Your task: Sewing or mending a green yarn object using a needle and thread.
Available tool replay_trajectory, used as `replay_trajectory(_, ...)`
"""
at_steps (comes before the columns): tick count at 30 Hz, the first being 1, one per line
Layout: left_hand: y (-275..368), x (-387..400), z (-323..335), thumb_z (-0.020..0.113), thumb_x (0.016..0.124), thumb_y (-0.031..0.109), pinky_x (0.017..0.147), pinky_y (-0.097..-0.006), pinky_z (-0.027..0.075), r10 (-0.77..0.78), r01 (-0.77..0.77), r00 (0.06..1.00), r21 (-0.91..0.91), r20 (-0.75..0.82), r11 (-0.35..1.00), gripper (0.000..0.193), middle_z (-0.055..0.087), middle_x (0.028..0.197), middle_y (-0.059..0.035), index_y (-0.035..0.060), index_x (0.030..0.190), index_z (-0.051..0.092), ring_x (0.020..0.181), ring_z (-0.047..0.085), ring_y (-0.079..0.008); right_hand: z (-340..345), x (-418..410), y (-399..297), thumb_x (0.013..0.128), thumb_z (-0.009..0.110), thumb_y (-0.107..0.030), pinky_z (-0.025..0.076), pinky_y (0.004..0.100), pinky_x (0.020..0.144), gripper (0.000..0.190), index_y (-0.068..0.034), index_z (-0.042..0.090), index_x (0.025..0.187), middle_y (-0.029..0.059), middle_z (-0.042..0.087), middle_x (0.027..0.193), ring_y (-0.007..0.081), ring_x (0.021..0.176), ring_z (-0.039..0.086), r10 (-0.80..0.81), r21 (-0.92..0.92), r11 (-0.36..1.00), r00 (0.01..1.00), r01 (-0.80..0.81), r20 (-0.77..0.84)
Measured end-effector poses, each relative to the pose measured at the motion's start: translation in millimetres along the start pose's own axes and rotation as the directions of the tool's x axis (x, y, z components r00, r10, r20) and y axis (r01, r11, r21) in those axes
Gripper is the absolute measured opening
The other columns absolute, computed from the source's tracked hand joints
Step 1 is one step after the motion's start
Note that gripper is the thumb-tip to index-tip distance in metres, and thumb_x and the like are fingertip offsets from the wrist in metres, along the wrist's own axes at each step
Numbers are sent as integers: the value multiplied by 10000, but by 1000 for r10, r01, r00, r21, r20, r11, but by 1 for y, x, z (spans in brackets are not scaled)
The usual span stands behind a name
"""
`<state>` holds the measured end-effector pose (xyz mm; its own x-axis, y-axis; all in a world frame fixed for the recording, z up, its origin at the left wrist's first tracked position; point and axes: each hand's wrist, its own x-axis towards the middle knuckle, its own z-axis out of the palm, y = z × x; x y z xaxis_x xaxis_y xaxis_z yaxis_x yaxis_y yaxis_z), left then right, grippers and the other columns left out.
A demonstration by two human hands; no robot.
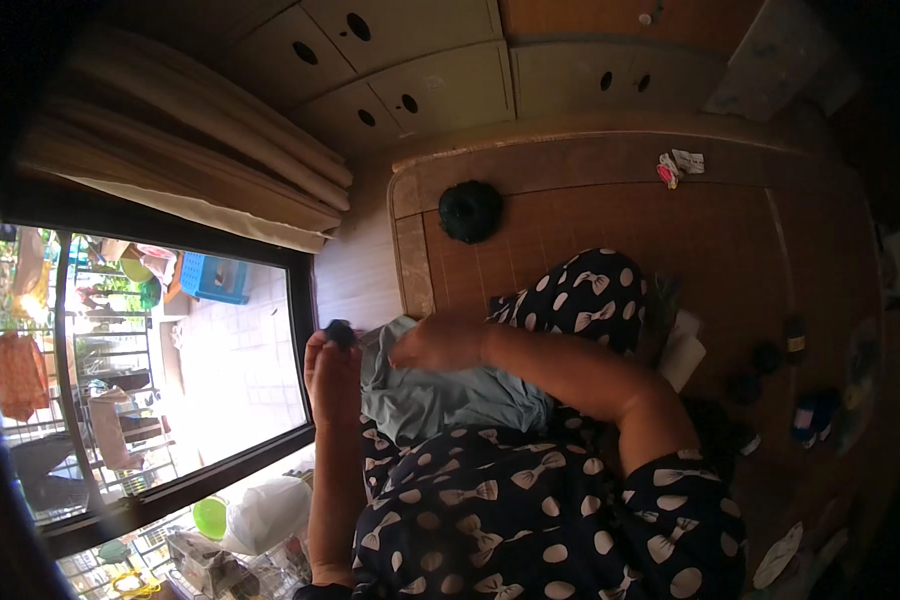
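Note:
My left hand point(334, 386) is raised beside the window frame, its fingers closed around a small dark object point(339, 332) whose kind I cannot make out. To its right, my right hand point(442, 343) is blurred over a grey-green cloth point(450, 401). Whether those fingers grip anything is hidden from this angle. The cloth lies bunched across my lap, on dark clothing point(592, 300) printed with pale dots and bows. Ahead of my knee sits a dark green, rounded bundle point(471, 212) on the mat.
A woven brown mat point(690, 255) spreads in front of me. Small wrappers point(679, 166) lie at its far edge. White paper point(682, 352) and a small dark bottle point(795, 340) are at right. Cabinets point(435, 82) stand beyond; a curtain point(195, 142) and bright window point(232, 360) are left.

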<state>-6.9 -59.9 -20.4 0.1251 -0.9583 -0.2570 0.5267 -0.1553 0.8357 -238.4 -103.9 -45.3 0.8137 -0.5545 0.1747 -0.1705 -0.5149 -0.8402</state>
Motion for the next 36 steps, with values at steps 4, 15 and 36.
replay_trajectory(4, -23, -1, 7, 639, 892, -3, 834, -260, 489, 60, -80, 997, 512, 55, 855, 174, 658, 997, -45, 45, 1053, 594, 915, 613, -104, 3, 5, 0, 976, 549, -283, 504, 439, 802, 220, -82, 635, 984, 150, 680, 932, 349, 894, 662, -16, 150, 988, 1000, 19, -21)
replay_trajectory(15, -25, 21, 10, 650, 919, 81, 863, -329, 517, -162, 232, 962, -345, 222, 909, 187, 654, 1098, -109, 114, 1090, 582, 1021, 636, -219, 8, 13, 37, 930, 599, -220, 511, 416, 799, 157, -88, 660, 988, 146, 700, 940, 322, 903, 681, 203, 127, 973, 974, -190, -95)
replay_trajectory(36, -29, 20, 8, 617, 935, 36, 879, -319, 534, -157, 195, 970, -214, 184, 957, 183, 651, 1102, -103, 73, 1110, 580, 976, 637, -180, 16, 11, 31, 927, 599, -252, 522, 450, 799, 165, -111, 667, 980, 125, 685, 889, 349, 912, 667, 106, 4, 994, 990, -107, -97)
